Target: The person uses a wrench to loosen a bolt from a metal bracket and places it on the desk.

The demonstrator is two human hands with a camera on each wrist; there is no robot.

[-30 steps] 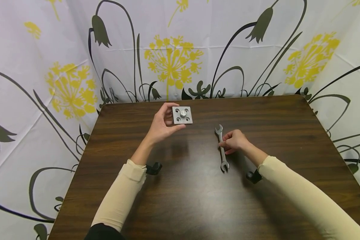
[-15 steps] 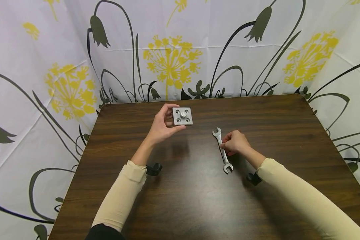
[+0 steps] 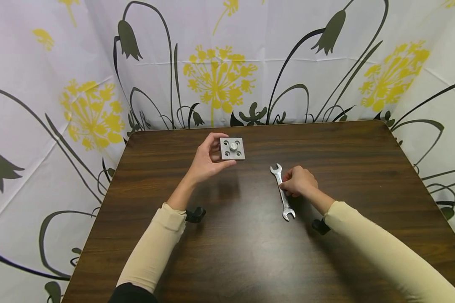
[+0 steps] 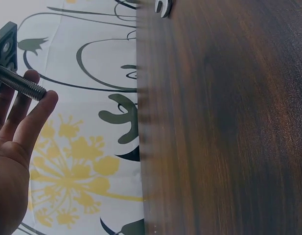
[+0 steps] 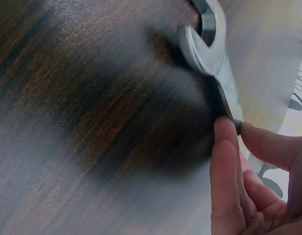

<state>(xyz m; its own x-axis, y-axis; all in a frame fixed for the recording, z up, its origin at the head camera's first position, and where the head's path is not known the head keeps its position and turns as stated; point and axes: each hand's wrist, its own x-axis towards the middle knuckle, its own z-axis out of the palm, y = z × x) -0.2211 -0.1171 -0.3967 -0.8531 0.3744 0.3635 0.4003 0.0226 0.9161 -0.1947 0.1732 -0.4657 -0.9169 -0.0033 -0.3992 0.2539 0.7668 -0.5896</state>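
Note:
My left hand (image 3: 206, 159) grips a square grey metal plate (image 3: 226, 154) by its edges, above the table. A bolt head (image 3: 233, 146) stands at the plate's middle, with holes near the corners. From the plate's back, the threaded bolt shank (image 4: 22, 84) sticks out toward the fingers in the left wrist view. My right hand (image 3: 299, 182) pinches a double open-ended wrench (image 3: 283, 198) by its shaft, between thumb and fingertips. One forked end points away from me and the other toward me. The wrench lies close over the tabletop in the right wrist view.
Both hands work over a dark wood-grain table (image 3: 242, 252). A white curtain (image 3: 265, 59) with yellow and grey-green flower prints hangs along the table's back edge. Black wrist mounts (image 3: 195, 215) show under the sleeves.
The wrench has turned slightly in the right fingers, its near end swinging right and its far end coming a little closer. The left hand and plate stay almost in place.

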